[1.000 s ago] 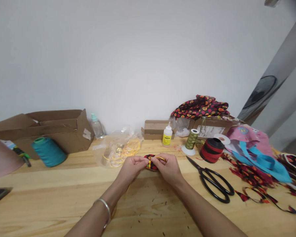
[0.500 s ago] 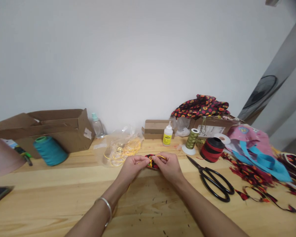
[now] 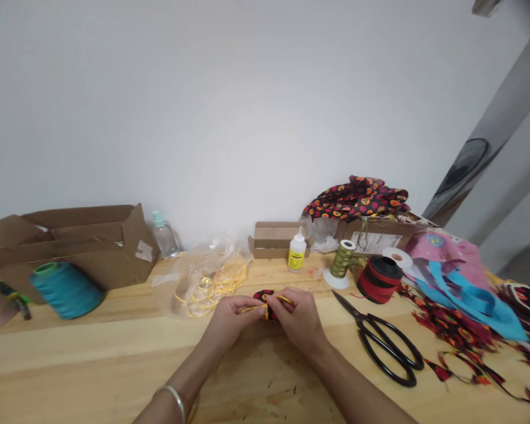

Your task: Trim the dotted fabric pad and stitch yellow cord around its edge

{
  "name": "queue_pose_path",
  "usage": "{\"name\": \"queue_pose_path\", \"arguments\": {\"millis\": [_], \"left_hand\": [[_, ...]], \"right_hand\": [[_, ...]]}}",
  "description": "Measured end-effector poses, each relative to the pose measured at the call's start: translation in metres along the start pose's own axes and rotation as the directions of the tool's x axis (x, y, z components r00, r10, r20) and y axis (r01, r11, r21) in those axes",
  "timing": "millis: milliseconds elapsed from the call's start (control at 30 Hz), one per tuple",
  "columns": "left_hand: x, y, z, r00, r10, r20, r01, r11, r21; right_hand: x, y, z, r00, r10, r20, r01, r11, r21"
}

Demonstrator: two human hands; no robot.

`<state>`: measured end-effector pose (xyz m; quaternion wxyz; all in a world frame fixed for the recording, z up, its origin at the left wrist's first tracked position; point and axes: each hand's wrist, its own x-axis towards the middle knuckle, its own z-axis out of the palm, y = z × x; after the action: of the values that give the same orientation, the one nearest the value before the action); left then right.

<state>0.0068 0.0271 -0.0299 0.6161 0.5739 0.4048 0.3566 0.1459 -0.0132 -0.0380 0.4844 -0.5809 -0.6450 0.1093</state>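
Note:
Close together over the table, both my hands work at a small dark fabric piece with a red and yellow pattern [image 3: 264, 296]. A thin yellow cord [image 3: 248, 308] crosses it and runs to either side. My left hand [image 3: 234, 315] is closed, thumb and forefinger pinching the cord at the left of the fabric. My right hand [image 3: 298, 318] is closed as well, its thumb and forefinger gripping the cord on the right, where it loops over the fingers. The fingers partly hide the fabric and the crossing of the cord.
Black scissors [image 3: 380, 341] lie to the right, beside fabric scraps [image 3: 459, 330]. Behind stand a glue bottle [image 3: 296, 253], a green thread spool [image 3: 343, 259] and a red-and-black spool [image 3: 380, 281]. Leftward are a bag of yellow cord [image 3: 216, 282], a teal thread cone [image 3: 66, 291] and a cardboard box [image 3: 132, 259].
The yellow cord now stretches out left and right from the fabric, with the fingers farther along it. The view has shifted slightly, so the table items sit lower.

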Motion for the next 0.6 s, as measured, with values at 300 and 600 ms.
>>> {"name": "queue_pose_path", "arguments": {"millis": [300,600], "left_hand": [[0.0039,-0.0047,-0.0031,1.000,0.012,0.016,-0.012,0.999,0.037],[0.0049,-0.0100,-0.0045,1.000,0.019,0.023,-0.020,0.998,0.053]], "right_hand": [[-0.0026,0.0016,0.0011,0.996,-0.072,0.045,0.076,0.992,-0.101],[0.0028,0.0037,0.0010,0.981,-0.181,0.065,0.191,0.962,-0.196]]}}
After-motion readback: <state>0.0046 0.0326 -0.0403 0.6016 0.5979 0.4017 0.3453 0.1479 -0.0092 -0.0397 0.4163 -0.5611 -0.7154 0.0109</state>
